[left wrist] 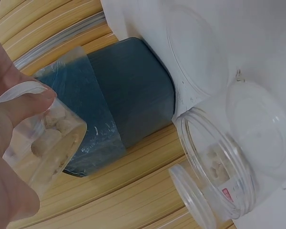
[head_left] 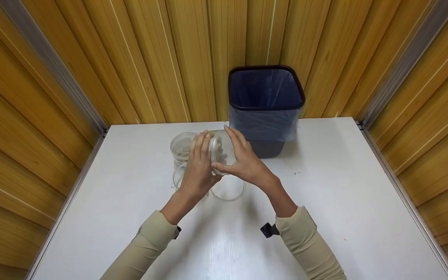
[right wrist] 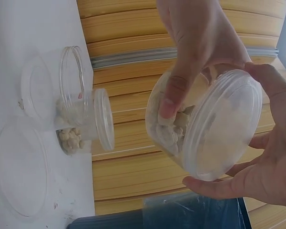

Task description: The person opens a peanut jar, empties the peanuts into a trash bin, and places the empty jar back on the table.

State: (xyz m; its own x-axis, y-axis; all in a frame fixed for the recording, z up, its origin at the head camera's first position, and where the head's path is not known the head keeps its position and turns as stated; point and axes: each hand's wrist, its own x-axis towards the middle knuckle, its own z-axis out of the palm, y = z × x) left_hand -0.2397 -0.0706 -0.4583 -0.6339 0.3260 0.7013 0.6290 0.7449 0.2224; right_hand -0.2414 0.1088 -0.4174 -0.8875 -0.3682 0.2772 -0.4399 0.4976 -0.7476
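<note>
Both hands hold a clear plastic jar (head_left: 224,147) above the table, tilted on its side. Pale lumps (left wrist: 55,129) show through its wall. My left hand (head_left: 197,169) grips the jar's body, its thumb laid along the side. The right hand (head_left: 249,163) has fingers and thumb spread around the rim of the jar's translucent lid (right wrist: 224,129). Below and left stands another lidded jar (head_left: 182,146) with pale lumps inside. Beside it is a lidless clear jar (left wrist: 214,152), partly behind the left hand in the head view.
A clear round lid (head_left: 228,198) lies flat on the table (head_left: 325,202), below the hands. Another round clear disc (right wrist: 35,86) lies near the lidless jar. A dark bin (head_left: 266,146) with a plastic liner stands at the back right, close to the right hand. Wood-patterned walls surround the table.
</note>
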